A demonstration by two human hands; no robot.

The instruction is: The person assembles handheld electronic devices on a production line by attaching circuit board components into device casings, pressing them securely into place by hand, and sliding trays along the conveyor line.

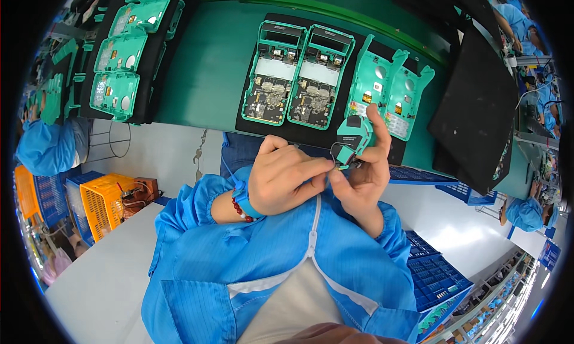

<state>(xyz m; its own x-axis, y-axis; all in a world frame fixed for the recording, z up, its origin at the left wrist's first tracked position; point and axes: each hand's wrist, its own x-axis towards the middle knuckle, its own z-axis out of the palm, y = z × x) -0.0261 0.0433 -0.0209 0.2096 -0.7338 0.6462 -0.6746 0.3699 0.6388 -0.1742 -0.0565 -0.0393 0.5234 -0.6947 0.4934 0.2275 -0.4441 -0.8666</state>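
Observation:
A small curved green-and-black housing part (354, 132) is held up in front of my chest by my right hand (366, 185). The right thumb grips its lower end, and the index finger stretches up beside it. From the part's left side a thin dark wire (332, 150) loops out. My left hand (280, 178), wearing a blue wrist strap, is closed, its index fingertip and thumb pinched at the wire's lower end. Just beyond the hands, two open green device housings with circuit boards (269, 84) (315, 87) lie side by side on a black mat (248, 126).
Right of them lie two green cover shells (372, 75) (406, 96). More green shells (115, 94) stand in a row on a black strip at left. A black sheet (475, 111) covers the bench's right side. Yellow (98, 203) and blue crates (436, 278) stand below; people work nearby.

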